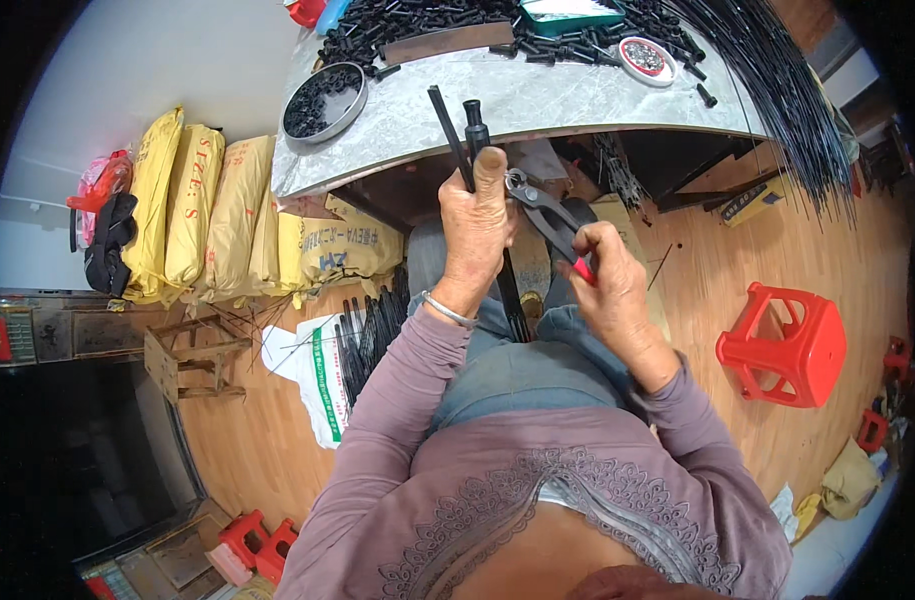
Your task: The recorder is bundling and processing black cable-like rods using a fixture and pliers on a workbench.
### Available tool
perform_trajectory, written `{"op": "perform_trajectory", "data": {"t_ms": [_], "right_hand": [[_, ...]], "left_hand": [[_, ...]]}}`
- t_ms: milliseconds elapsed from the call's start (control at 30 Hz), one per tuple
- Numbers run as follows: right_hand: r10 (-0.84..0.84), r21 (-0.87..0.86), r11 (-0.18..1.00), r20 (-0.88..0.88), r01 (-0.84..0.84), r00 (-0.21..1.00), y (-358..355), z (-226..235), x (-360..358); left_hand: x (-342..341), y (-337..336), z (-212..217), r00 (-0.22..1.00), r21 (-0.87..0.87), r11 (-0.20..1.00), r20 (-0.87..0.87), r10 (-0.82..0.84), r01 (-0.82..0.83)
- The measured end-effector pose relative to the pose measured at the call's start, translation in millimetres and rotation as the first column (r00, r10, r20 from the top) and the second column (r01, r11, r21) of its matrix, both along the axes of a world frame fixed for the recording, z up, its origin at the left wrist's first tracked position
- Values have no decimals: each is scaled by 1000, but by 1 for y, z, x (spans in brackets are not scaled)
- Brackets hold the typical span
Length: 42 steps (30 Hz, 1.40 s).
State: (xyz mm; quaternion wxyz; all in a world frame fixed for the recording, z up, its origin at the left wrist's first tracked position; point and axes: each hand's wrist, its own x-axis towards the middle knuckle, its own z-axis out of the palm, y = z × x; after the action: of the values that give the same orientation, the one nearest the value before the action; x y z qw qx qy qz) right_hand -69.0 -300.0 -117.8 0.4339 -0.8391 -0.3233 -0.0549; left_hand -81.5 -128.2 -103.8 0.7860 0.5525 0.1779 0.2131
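Within the left hand point(474, 235), closed fingers are gripping black rods point(447, 128), upper ends projecting past the thumb, one bearing a collared fitting point(476, 132). Right hand point(613, 290): fingers are wrapping the pincers point(551, 218), the head lying just beside the left thumb; jaw contact is remaining unclear. The hand is partly hiding the rods. Beyond, the tabletop point(567, 100) is carrying loose black fittings point(407, 22), cut off above.
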Motion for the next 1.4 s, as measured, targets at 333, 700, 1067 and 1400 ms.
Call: {"op": "perform_trajectory", "data": {"t_ms": [333,700,1067,1400], "right_hand": [[334,-4,914,-559,-405,759,-26,49,35],[418,-75,904,-45,-420,907,-16,47,45],[373,-170,778,-649,-605,663,-27,72,39],[439,412,816,-898,-405,-29,-42,49,34]], "left_hand": [[-9,5,11,989,-35,990,63,-132,135],[-12,11,13,991,39,992,53,-126,124],[-18,8,10,994,35,995,62,-95,93],[-18,9,10,977,-15,988,152,-150,154]]}}
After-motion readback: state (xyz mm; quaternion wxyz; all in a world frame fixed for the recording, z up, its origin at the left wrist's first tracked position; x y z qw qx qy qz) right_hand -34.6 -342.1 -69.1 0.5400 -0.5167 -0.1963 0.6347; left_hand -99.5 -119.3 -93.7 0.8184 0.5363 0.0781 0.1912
